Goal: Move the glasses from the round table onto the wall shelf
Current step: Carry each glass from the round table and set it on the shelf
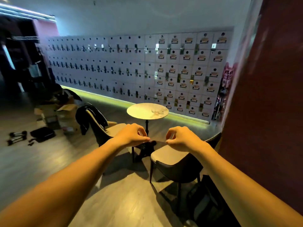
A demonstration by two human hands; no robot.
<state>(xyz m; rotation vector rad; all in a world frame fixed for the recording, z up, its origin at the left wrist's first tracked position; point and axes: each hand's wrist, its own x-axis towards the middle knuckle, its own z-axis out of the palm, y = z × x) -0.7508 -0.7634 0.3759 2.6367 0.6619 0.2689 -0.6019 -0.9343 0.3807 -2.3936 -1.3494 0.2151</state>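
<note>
Glasses [157,111] lie ahead of you on the right half of the round surface [139,112], faint and clear against the pale top (too blurred to make out how many there are or which way a long axis runs). Both your hands sit well short of them, lower in the view and apart from the surface, with the pedestal between them in the background. Your left hand [131,135] and right hand [179,138] are each curled with thumb and forefinger pinched close, almost meeting each other at the fingertips; something thin may be stretched between them, but you cannot tell from this view whether they hold anything.

Because the glasses rest toward the right edge, your right hand looks the nearer of the two, so it is probably the one to lead the reach, straight forward and slightly up.

Two chairs flank the pedestal: one to the left with a dark garment [88,117] over its back, one to the right [176,163] close under your right forearm. Behind stands a wall of small lockers [131,68] with a green light strip along the floor. Cardboard boxes [57,115] and dumbbells [16,137] lie at far left. No wall shelf shows here.
</note>
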